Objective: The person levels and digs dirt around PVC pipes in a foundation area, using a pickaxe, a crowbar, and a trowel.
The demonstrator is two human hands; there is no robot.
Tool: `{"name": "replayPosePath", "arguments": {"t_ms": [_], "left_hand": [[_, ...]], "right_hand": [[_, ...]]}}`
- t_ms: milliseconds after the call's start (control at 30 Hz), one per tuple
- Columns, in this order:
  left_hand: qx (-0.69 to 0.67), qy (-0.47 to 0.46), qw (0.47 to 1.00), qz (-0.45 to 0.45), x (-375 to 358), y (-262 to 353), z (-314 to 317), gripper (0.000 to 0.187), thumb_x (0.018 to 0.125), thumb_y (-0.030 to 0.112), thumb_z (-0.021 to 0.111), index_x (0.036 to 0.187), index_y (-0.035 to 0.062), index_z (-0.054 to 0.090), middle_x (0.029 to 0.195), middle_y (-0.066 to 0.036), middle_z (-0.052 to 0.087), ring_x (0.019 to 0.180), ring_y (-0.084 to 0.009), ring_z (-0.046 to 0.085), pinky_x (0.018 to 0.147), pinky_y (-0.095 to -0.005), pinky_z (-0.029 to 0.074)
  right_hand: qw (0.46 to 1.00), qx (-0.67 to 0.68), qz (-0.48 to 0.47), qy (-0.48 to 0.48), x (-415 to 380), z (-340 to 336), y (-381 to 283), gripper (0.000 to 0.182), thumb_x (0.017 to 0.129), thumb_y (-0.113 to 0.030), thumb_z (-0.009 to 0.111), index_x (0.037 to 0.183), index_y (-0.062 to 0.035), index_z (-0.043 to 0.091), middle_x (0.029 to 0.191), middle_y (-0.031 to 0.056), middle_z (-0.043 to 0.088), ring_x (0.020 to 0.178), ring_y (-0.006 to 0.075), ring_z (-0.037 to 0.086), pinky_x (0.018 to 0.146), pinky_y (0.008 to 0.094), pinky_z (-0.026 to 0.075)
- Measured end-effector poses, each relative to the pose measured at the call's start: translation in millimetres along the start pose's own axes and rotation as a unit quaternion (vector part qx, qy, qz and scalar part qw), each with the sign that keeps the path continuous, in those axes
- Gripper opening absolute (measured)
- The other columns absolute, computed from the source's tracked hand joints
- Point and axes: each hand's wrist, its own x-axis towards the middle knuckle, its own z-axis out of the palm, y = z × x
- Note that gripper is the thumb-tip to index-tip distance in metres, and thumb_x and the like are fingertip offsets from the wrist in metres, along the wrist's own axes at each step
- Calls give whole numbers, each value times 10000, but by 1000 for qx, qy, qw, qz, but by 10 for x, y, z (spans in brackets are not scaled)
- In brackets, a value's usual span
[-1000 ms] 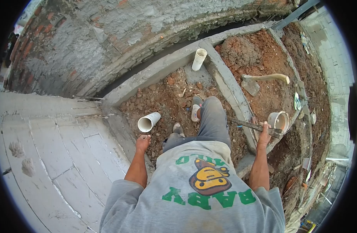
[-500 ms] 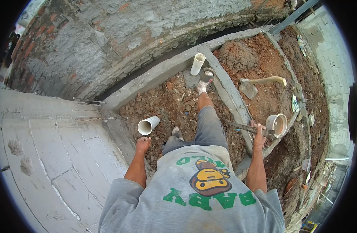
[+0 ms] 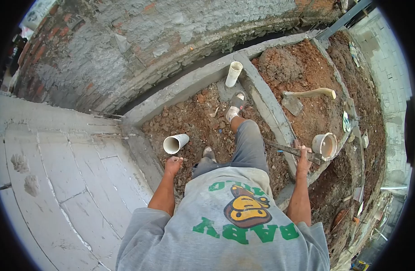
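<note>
My right hand (image 3: 303,160) is closed around a long dark tool (image 3: 284,148), which reaches left over the concrete beam; what its ends are like is hard to tell. Just beyond that hand stands a round bucket (image 3: 324,145) with something greyish-brown inside. My left hand (image 3: 174,165) has its fingers curled together, right below the open end of a white pipe (image 3: 176,143) lying on the rubble; whether it holds anything small I cannot make out. Another white pipe (image 3: 233,74) stands upright in the corner of the beams, near my forward foot (image 3: 235,106).
A concrete beam (image 3: 270,110) divides the rubble-filled pit from a bay of reddish soil. On that soil lies a hoe (image 3: 309,93) with a wooden handle. A rough wall (image 3: 139,40) rises ahead, and a grey block wall (image 3: 72,167) is at the left.
The view has shifted slightly. My forward foot has come back a little from the upright pipe and sits lower in the view. Both hands keep nearly the same places.
</note>
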Motion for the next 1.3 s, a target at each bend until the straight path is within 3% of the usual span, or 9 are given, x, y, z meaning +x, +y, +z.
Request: {"name": "replayPosePath", "arguments": {"t_ms": [133, 433, 533, 633, 733, 867, 933, 967, 1300], "left_hand": [[32, -20, 999, -22, -121, -96, -34, 255, 829, 253, 642, 854, 1, 611, 737, -52, 632, 616, -113, 566, 595, -278, 451], [70, -37, 997, -9, -132, 312, -46, 319, 815, 294, 657, 915, -5, 606, 726, -33, 610, 615, -113, 543, 583, -278, 443], [77, -34, 996, 27, -91, 481, -58, 323, 803, 303, 657, 927, 7, 618, 713, -31, 601, 607, -109, 532, 585, -284, 442], [98, -35, 994, 20, -71, 619, -65, 324, 807, 325, 649, 917, 21, 627, 711, -29, 602, 620, -119, 535, 599, -289, 444], [105, -39, 993, 40, -23, 601, -47, 317, 805, 324, 646, 909, 24, 633, 705, -27, 602, 633, -120, 540, 623, -287, 447], [178, -54, 982, 7, -213, 824, 27, 308, 798, 327, 640, 913, 41, 646, 776, -61, 646, 719, -151, 597, 691, -294, 465], [228, -49, 972, 23, -155, 706, 39, 307, 804, 345, 622, 907, 58, 654, 820, -89, 665, 783, -207, 624, 729, -323, 469], [235, -48, 967, 82, -113, 612, 40, 276, 829, 327, 614, 892, 58, 619, 706, -6, 585, 590, -99, 519, 538, -259, 428], [183, -44, 974, 129, -228, 450, -432, 237, 832, 269, 614, 879, 36, 608, 726, -26, 599, 679, -116, 554, 645, -277, 453]], "right_hand": [[997, -48, -43, 44, -126, 78, -165, 217, 913, -272, 562, 829, -72, 554, 826, -26, 543, 800, 103, 474, 764, 272, 386], [998, -11, -55, 38, -242, 249, -221, 286, 905, -331, 565, 805, -63, 573, 846, -3, 545, 873, 116, 470, 874, 308, 349], [998, -49, -34, 9, -181, 264, -194, 222, 925, -205, 527, 786, -36, 490, 1404, 152, 390, 1309, 263, 353, 1080, 401, 233], [995, -92, -43, -4, -163, 281, -128, 229, 925, -217, 527, 795, -31, 493, 1418, 144, 371, 1329, 284, 319, 1083, 400, 224], [994, -84, -75, -2, -210, 312, -176, 236, 930, -226, 524, 795, -32, 517, 1289, 127, 510, 1193, 241, 452, 1019, 367, 298], [991, -114, -64, 39, -261, 301, -221, 244, 911, -253, 570, 794, -40, 589, 820, 2, 528, 813, 116, 461, 842, 296, 350], [990, -114, -81, 36, -232, 218, -126, 237, 922, -241, 548, 809, -38, 589, 820, -13, 524, 792, 114, 461, 827, 256, 354], [990, -108, -76, 49, -233, 206, -114, 235, 923, -236, 540, 807, -36, 584, 809, -7, 529, 780, 115, 458, 808, 265, 361], [994, -70, -63, 50, -364, 56, 94, 251, 932, -283, 518, 907, -40, 575, 887, -4, 496, 836, 103, 446, 846, 254, 343]]}}
